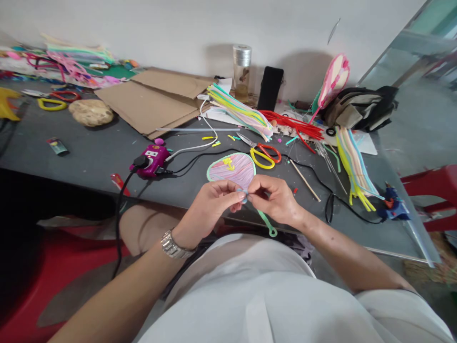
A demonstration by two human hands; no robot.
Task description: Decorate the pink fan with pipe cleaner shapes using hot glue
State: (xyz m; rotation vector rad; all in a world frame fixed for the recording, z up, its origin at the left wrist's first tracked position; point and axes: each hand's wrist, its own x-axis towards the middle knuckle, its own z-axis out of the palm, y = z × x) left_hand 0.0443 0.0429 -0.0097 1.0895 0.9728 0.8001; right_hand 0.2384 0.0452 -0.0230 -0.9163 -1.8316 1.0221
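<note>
My left hand [210,205], with a metal watch on the wrist, pinches a small light-blue pipe cleaner piece [244,191] between thumb and fingers. From the other side my right hand [276,200] closes thumb and forefinger on the same piece; its exact shape is mostly hidden by the fingertips. Just beyond both hands, a fan-shaped craft [233,174] lies at the table edge, with purple-pink strands, a green rim and yellow shapes on its face. Its green looped handle [267,223] shows below my right hand. Scissors [263,155] with yellow and orange handles lie beside the fan, blades partly apart.
A purple power socket [155,159] with black cables stands left. Pipe cleaner bundles [246,114] lie at the back, others [357,164] at right, near a blue glue gun [394,205]. Cardboard [160,102], a bottle [242,71], a stone [91,112] and a wooden stick [305,180] are also there.
</note>
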